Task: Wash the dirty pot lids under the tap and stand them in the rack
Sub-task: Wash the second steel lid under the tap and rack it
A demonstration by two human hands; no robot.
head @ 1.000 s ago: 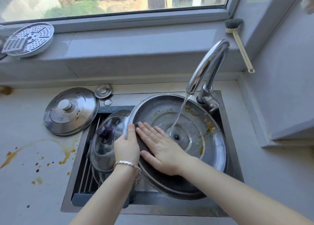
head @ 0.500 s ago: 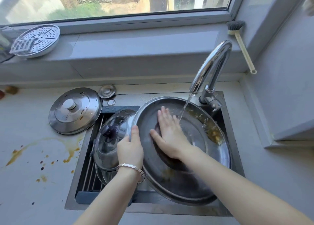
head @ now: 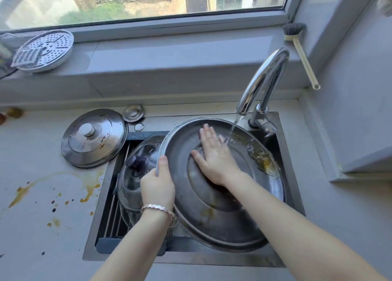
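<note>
Big steel lid [head: 212, 223] tilts in the sink [head: 212, 258] under the running tap [head: 265, 77]; left hand [head: 158, 187] curls round its left rim, right hand [head: 214, 160] lies flat inside it, fingers straight

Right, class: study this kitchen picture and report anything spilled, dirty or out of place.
Orange-brown sauce streaks and dark drops stain the pale countertop left of the sink. The large round steel lid under the tap carries yellow residue on its right side.

Before me, a round perforated metal steamer tray [head: 45, 49] and a cream-handled grey-bristled brush [head: 302, 58] lie at either end of the grey windowsill [head: 169, 53].
</note>
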